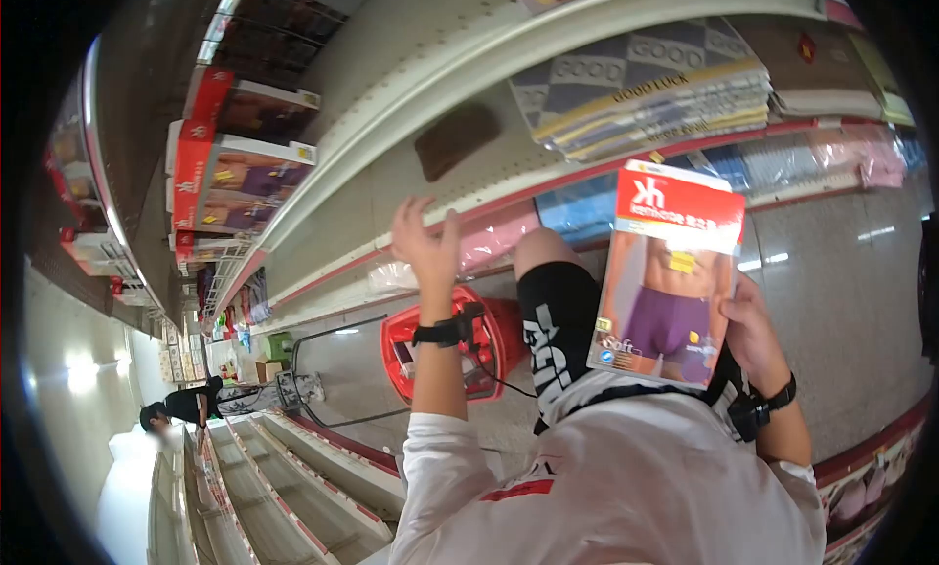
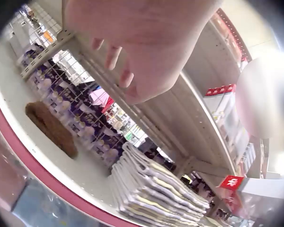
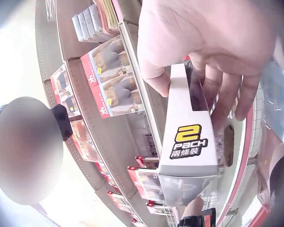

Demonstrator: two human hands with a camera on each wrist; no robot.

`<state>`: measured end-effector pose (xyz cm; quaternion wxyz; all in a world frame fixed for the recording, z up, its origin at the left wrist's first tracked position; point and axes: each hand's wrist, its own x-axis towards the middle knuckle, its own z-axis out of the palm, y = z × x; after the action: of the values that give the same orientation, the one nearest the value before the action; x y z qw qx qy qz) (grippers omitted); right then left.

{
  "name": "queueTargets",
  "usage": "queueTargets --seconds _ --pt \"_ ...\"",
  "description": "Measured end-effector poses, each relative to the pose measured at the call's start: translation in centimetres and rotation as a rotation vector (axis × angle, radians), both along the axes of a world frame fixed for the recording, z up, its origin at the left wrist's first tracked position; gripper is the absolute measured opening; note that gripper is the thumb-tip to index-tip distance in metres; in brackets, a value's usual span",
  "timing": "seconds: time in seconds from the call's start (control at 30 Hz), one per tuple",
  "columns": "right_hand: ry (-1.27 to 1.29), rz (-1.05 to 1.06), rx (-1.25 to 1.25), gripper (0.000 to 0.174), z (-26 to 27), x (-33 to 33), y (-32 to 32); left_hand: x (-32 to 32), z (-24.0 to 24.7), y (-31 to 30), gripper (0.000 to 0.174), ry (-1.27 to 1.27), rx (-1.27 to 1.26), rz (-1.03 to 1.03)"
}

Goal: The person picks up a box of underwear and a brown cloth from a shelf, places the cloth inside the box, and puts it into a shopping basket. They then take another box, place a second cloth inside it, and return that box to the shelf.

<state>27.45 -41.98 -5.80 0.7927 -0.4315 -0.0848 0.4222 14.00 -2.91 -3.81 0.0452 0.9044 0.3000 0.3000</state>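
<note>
Head view: we see a brown cloth [image 1: 457, 141] left of stacked towels [image 1: 646, 90] on the shelf [image 1: 357, 227], our left forearm [image 1: 440, 374] blocking part of the red basket [image 1: 504, 330]. Our left hand's [image 1: 426, 247] fingers are open near the shelf; our right hand's [image 1: 753, 335] fingers grip the underwear box [image 1: 673, 271] at its right edge.

Long pale metal shelves [image 1: 386, 100] with reddish edge strips line an aisle, curving through the head view's wide lens. The floor [image 1: 831, 271] is grey tile with glossy streaks of reflected light. Bright lamps [image 1: 82, 373] glow near a pale wall. Wire grid panels [image 2: 80, 71] back a shelf in the left wrist view. Further down, the far end appears to hold more stocked shelving, though it is small and distorted.
</note>
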Motion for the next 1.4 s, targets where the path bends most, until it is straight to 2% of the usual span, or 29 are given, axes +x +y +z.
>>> queueTargets --seconds 0.13,0.23,0.3,0.43,0.5,0.57,0.63,0.67,0.7,0.77,0.8,0.93,1.0,1.03,1.1,1.13,1.23,1.3,1.37,1.4 --pt "0.035 -0.018 -0.023 0.058 -0.1 0.0 0.0 1.6 -3.3 3.2 0.053 0.094 -0.054 0.118" --pt "0.03 -0.064 -0.035 0.061 0.6 -0.3 0.3 3.1 -4.5 5.4 0.065 0.271 -0.089 0.166" --pt "0.027 -0.12 -0.038 0.061 0.2 -0.5 0.1 3.9 -5.1 7.0 0.069 0.297 -0.159 0.114" --pt "-0.051 -0.138 -0.05 0.059 1.4 -0.4 0.3 5.4 -7.6 8.9 0.073 0.361 -0.289 0.196" --pt "-0.034 -0.155 -0.075 0.055 0.7 -0.1 -0.4 6.1 -8.8 9.8 0.075 0.291 -0.304 0.157" --pt "-0.07 -0.169 -0.062 0.052 0.7 0.1 -0.5 6.6 -6.8 8.7 0.075 0.367 -0.38 0.25" --pt "-0.149 -0.125 -0.07 0.049 -1.6 1.2 -1.0 7.1 -7.5 9.4 0.072 0.369 -0.271 0.332" --pt "-0.11 -0.051 -0.123 0.051 0.9 0.8 -1.1 7.3 -7.8 9.8 0.064 0.395 -0.207 0.348" --pt "-0.12 -0.069 -0.109 0.045 0.4 0.9 -1.2 7.4 -8.4 10.1 0.058 0.432 -0.144 0.368" --pt "-0.149 -0.032 -0.096 0.04 0.4 1.3 -1.2 7.7 -9.7 11.4 0.044 0.464 -0.161 0.406" --pt "-0.133 -0.036 -0.104 0.038 0.7 1.3 -1.1 7.4 -8.6 11.0 0.038 0.498 -0.167 0.401" --pt "-0.166 -0.048 -0.087 0.033 1.6 1.1 -0.4 6.8 -9.4 11.1 0.032 0.252 -0.041 0.405" --pt "-0.156 -0.069 -0.069 0.032 2.4 0.5 0.2 6.7 -8.7 11.1 0.021 0.148 -0.386 0.387" --pt "-0.135 -0.086 -0.059 0.031 2.7 0.5 0.5 6.4 -8.4 11.1 0.021 0.139 -0.387 0.39" --pt "-0.153 -0.058 -0.071 0.031 2.6 0.8 0.4 5.5 -7.8 10.9 0.016 -0.368 -0.476 0.264" --pt "-0.163 -0.034 -0.083 0.031 2.5 0.9 0.3 4.7 -5.8 10.0 0.018 -0.48 -0.434 0.198" --pt "-0.199 -0.063 -0.139 0.034 3.1 1.3 0.1 2.5 -2.6 8.9 0.02 -0.605 -0.363 0.153" --pt "-0.225 -0.025 -0.17 0.039 1.6 3.0 -1.1 0.7 0.4 6.5 0.02 -0.596 -0.276 0.139" --pt "-0.261 0.126 -0.069 0.043 -1.1 4.9 -2.0 -0.9 2.8 4.6 0.017 -0.57 -0.265 -0.096" --pt "-0.283 0.05 -0.128 0.039 1.7 3.6 -0.6 -1.4 3.2 4.2 0.017 -0.561 -0.311 -0.162"
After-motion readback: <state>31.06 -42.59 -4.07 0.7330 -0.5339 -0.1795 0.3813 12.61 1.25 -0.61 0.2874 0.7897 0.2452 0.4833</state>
